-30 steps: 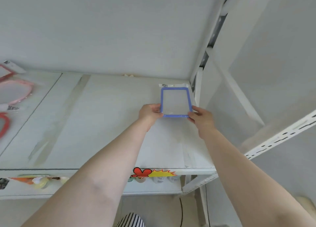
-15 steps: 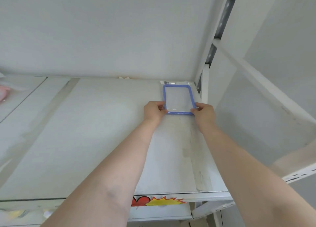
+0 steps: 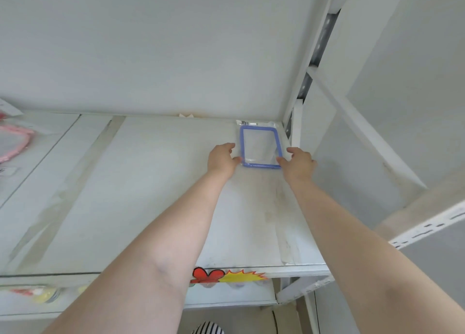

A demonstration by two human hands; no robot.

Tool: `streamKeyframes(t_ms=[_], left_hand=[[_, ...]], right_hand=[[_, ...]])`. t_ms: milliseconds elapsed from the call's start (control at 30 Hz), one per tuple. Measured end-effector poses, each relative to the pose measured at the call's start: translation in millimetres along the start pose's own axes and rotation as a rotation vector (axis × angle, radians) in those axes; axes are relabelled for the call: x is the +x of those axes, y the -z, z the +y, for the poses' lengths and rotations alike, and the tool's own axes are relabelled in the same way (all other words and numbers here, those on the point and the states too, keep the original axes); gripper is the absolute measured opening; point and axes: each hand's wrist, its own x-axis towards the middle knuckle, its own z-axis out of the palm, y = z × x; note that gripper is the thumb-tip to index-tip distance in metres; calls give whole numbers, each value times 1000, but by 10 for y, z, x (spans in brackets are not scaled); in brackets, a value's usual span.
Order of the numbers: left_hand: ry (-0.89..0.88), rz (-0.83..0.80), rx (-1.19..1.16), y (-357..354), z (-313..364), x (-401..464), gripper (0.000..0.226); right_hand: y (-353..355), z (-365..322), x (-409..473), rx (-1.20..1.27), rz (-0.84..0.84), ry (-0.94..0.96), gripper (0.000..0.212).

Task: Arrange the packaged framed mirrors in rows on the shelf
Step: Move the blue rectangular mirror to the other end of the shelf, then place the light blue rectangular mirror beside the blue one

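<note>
Pinching the near corners of the blue-framed mirror [image 3: 260, 147], both hands work at the far right end of the shelf [image 3: 151, 195]. The left hand [image 3: 222, 160] has its thumb on the near left corner of the frame, with the fingers curled along the left edge. The right hand [image 3: 298, 163] mirrors it, thumb on the near right corner and fingers bent beside the right edge; whether those fingers reach under the frame cannot be made out from this angle.

The mirror is a rounded rectangle in a clear plastic wrapper, with a small printed label at its far end. It lies flat on the white shelf board in the back right corner, its far end close to the rear wall and its right side just beside the white upright post [image 3: 299, 87]. Both bare forearms stretch from the bottom of the view up to it.

Well apart on the left, a pink-framed mirror [image 3: 15, 145] lies on the neighbouring board, cut off by the picture's edge. On the front lip of the shelf sits a red flower sticker [image 3: 207, 275] touching a yellow starburst sticker [image 3: 245, 275]. Below, a lower shelf [image 3: 226, 297] holds blurred yellow and red items [image 3: 37, 294] at the left.
</note>
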Motion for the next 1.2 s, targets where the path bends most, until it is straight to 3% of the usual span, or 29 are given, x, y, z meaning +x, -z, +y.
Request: streamKeyframes(t_ms=[267,500,867,1067,1200], left_hand=[[0,-93,246,890,94,-1068,54],[160,-14,306,1665,-380,-1986,54],[272,136,205,2708,-1546,-3098,54],[251,163,329,3782,-2331,-3978,44],[286,226,396,4553,-2691,-4355,50]], right_hand=[[395,-554,-1103,-143,-249,274,43],[310,-1006,-1966,-169,-423,498,44],[-494,-1600,-3577,-178,-521,670,43],[-1111,-2208,-4853,-152,-614,664,39],[-1434,-2729,-5527,-166,-636,725,39]])
